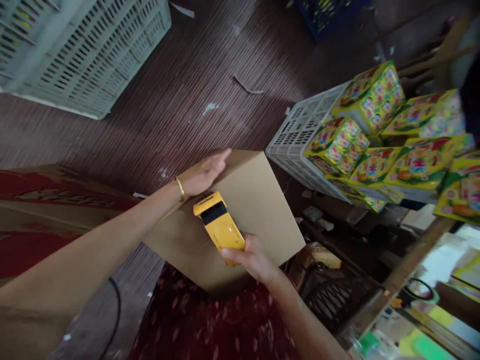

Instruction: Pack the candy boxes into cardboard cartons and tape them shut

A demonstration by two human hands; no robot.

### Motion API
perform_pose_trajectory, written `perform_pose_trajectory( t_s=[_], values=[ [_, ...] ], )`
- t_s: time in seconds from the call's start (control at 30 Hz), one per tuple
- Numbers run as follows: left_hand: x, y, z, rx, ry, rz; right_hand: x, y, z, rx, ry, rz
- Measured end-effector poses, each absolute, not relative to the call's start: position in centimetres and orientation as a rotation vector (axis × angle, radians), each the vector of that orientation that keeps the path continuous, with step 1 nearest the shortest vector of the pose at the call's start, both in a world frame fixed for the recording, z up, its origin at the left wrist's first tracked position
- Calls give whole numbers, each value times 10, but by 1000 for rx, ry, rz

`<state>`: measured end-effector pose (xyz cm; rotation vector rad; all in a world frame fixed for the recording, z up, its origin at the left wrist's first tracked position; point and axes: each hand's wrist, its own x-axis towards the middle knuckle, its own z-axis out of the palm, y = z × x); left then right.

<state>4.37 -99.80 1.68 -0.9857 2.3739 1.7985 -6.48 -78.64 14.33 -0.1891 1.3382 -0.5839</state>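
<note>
A plain brown cardboard carton (262, 200) sits in front of my body, turned at an angle. Flat along its far left edge lies my left hand (208, 172), fingers stretched out and holding nothing. My right hand (253, 257) is closed around the lower end of a yellow handheld device (221, 227), which looks like a handheld printer. The device has a dark band near its wider head, and that head points up and left toward my left wrist. It is held over the carton; whether it touches the cardboard I cannot tell.
Pale plastic crates stand at upper left (93, 55) and right; yellow-green printed packs (337, 145) are piled on the right crate (296, 130). A red-printed carton (63, 200) is at left. A blue crate (322, 15) stands far off. A wooden-edged shelf (408, 270) runs along lower right.
</note>
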Motion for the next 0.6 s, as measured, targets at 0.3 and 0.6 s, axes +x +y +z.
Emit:
perform_pose_trajectory(
  t_s=[0.3, 0.6],
  values=[
    [35, -985, 63, -963, 2612, 1318, -79, -759, 147, -220, 1304, -638],
    [5, -895, 85, -828, 2982, 826, -111, -663, 141, -86, 1363, -596]
  ],
)
